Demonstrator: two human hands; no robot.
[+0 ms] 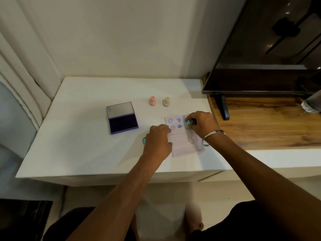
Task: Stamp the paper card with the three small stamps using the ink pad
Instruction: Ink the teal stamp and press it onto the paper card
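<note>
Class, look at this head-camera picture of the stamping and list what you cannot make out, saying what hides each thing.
1. Head view: the print under the green stamp is hidden by the stamp and the right hand.
2. The teal object is mostly hidden behind the left hand.
3. The paper card has its near-left part covered by the left hand.
4. The clear object is cut off by the right edge.

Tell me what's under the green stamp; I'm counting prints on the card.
The right hand presses the green stamp onto the paper card, beside four visible prints. Any print beneath it is covered. The left hand holds the card's edge.
</note>
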